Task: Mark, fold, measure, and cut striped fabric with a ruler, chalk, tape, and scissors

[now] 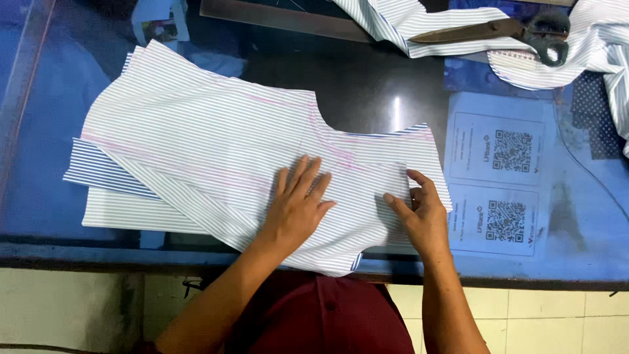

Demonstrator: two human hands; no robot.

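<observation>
The left hand (296,208) lies flat with its fingers (308,176) spread and pressing down on a cut piece of white, blue-striped shirt fabric (216,141), gripping nothing, while the right hand (419,213) just beside it has its fingers (395,203) curled loosely, thumb and forefinger pinching the cloth's right edge. The fabric spreads away to the left of both hands over more striped pieces (105,172) on the blue glass-topped desk (39,124). Right of the right hand lie two printed code sheets (498,177), and far beyond the fingers rest dark-handled scissors (504,31) on more striped cloth (590,46).
</observation>
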